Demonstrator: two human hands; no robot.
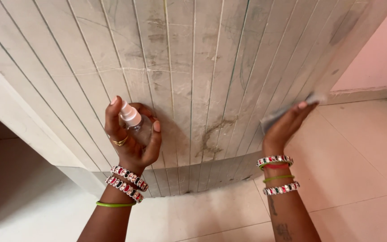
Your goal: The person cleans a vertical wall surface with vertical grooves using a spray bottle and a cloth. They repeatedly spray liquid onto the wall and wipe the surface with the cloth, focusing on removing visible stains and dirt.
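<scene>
**Spraying and wiping at a grooved wall**

Holding a small clear spray bottle (135,125) upright, the left hand (131,136) was raised in front of a pale, vertically grooved panel (211,71). Its fingers (112,117) were curled closed around the bottle's body, with the forefinger lifted beside the white nozzle, which pointed toward the panel. A gold ring showed on one finger, and beaded bangles plus a green band sat at that wrist.

The right hand (285,125) was further along the same panel — its fingers (302,110) stretched nearly flat and pressed a grey cloth (292,110) against the surface. The cloth was blurred, so its exact shape could not be told. Matching bangles and green and red bands ringed the right wrist.

Between the two hands, well apart from both, a brownish smear (211,134) marked the panel's lower part. Below lay a light tiled floor (359,170), and a pink wall (381,54) stood off to the right.
</scene>
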